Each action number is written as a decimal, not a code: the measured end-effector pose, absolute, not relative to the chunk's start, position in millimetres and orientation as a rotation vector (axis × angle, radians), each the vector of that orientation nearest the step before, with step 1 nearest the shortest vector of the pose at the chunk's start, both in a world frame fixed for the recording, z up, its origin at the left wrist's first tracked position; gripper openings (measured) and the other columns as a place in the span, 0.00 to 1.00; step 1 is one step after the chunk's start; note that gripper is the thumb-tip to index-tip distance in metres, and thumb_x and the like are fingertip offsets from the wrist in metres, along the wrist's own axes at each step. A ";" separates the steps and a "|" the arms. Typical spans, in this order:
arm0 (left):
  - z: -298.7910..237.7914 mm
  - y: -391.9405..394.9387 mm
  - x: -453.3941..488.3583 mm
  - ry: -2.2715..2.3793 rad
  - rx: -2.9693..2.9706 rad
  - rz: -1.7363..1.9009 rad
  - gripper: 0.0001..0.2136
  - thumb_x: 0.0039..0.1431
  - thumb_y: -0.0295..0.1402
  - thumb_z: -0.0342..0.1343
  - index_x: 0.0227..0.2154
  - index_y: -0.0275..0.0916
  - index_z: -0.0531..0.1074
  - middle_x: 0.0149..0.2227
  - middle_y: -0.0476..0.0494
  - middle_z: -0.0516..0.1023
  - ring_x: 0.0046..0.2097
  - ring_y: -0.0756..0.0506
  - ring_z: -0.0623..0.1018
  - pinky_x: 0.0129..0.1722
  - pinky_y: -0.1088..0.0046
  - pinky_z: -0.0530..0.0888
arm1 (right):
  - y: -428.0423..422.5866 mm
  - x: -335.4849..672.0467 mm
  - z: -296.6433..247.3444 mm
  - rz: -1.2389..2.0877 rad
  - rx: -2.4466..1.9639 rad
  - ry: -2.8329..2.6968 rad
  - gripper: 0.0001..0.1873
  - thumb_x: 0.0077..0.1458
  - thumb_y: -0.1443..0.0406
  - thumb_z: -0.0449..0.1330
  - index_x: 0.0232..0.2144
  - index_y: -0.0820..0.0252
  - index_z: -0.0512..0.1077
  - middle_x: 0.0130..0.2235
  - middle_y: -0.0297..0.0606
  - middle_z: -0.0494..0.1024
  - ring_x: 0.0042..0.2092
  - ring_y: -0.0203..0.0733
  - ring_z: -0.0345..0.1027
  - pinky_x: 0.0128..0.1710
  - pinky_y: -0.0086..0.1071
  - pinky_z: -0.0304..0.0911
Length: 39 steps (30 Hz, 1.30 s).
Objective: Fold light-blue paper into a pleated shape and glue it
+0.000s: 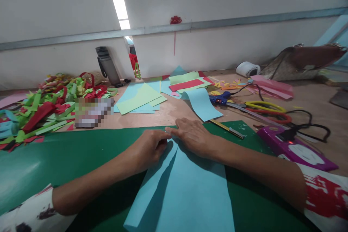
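Paper (pixel 195 192), blue | left hand (pixel 153 147) pinching far end | right hand (pixel 192 136) flattened there | green mat (pixel 67 154) beneath

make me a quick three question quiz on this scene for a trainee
1. What colour is the paper sheet that the left hand and right hand are touching?
2. True or false: the grey bottle stands beyond the green mat.
3. Where does the black plug sit?
a) a rolled white ribbon
b) the purple power box
c) the brown bag

Key: 1. Light blue; 2. True; 3. b
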State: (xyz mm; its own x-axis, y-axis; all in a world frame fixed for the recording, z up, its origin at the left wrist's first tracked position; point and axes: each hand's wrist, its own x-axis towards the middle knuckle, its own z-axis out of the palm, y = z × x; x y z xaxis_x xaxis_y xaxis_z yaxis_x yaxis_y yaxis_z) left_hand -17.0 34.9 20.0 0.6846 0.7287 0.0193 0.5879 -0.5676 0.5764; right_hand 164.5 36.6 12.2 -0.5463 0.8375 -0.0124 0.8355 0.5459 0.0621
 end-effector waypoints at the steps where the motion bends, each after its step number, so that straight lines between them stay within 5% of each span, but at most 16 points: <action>1: 18.8 37.8 -17.7 1.011 2.272 0.353 0.10 0.57 0.24 0.44 0.29 0.34 0.71 0.24 0.49 0.69 0.27 0.50 0.67 0.27 0.76 0.63 | 38.1 165.6 11.5 0.076 1.482 2.727 0.21 0.59 0.72 0.48 0.51 0.50 0.67 0.37 0.44 0.69 0.40 0.48 0.63 0.29 0.34 0.47; 9: 14.1 53.2 -13.4 1.084 2.131 0.402 0.13 0.56 0.23 0.41 0.33 0.32 0.72 0.22 0.49 0.70 0.23 0.51 0.68 0.24 0.77 0.65 | 49.3 172.3 4.8 0.069 1.449 2.787 0.23 0.60 0.72 0.47 0.53 0.47 0.66 0.39 0.42 0.68 0.42 0.46 0.61 0.34 0.35 0.50; 17: 14.7 46.5 -11.1 1.069 2.423 0.546 0.15 0.56 0.21 0.44 0.40 0.36 0.73 0.39 0.41 0.78 0.41 0.44 0.75 0.43 0.68 0.68 | 47.6 171.2 6.1 0.094 1.439 2.796 0.27 0.55 0.76 0.48 0.52 0.49 0.68 0.36 0.43 0.68 0.40 0.47 0.61 0.31 0.34 0.48; 20: 15.1 43.3 -12.9 1.061 2.642 0.401 0.16 0.58 0.21 0.43 0.44 0.36 0.72 0.35 0.41 0.77 0.38 0.43 0.74 0.38 0.69 0.69 | 46.8 170.8 7.0 0.106 1.446 2.797 0.25 0.55 0.76 0.48 0.50 0.50 0.69 0.37 0.43 0.68 0.40 0.47 0.61 0.30 0.34 0.47; 28: 23.6 32.1 -24.1 1.195 2.685 0.159 0.12 0.63 0.26 0.43 0.30 0.35 0.72 0.28 0.42 0.73 0.31 0.45 0.73 0.31 0.72 0.65 | 45.8 170.5 9.4 0.116 1.431 2.791 0.26 0.53 0.77 0.47 0.51 0.52 0.68 0.38 0.44 0.69 0.41 0.47 0.62 0.31 0.34 0.49; 39: 27.2 15.8 -42.2 1.211 2.608 0.097 0.13 0.62 0.26 0.41 0.40 0.38 0.71 0.31 0.42 0.72 0.33 0.44 0.72 0.32 0.70 0.64 | 43.4 170.7 19.2 0.014 1.483 2.860 0.26 0.49 0.78 0.51 0.49 0.57 0.69 0.42 0.44 0.71 0.45 0.47 0.62 0.38 0.35 0.58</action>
State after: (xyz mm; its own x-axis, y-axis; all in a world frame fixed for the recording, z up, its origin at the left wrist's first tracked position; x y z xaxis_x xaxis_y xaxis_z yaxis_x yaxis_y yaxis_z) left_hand -42.2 15.8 27.2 0.6498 0.7584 -0.0501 0.7409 -0.6173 0.2647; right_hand 170.7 43.4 19.2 -0.5736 0.8157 0.0751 0.8164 0.5768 -0.0291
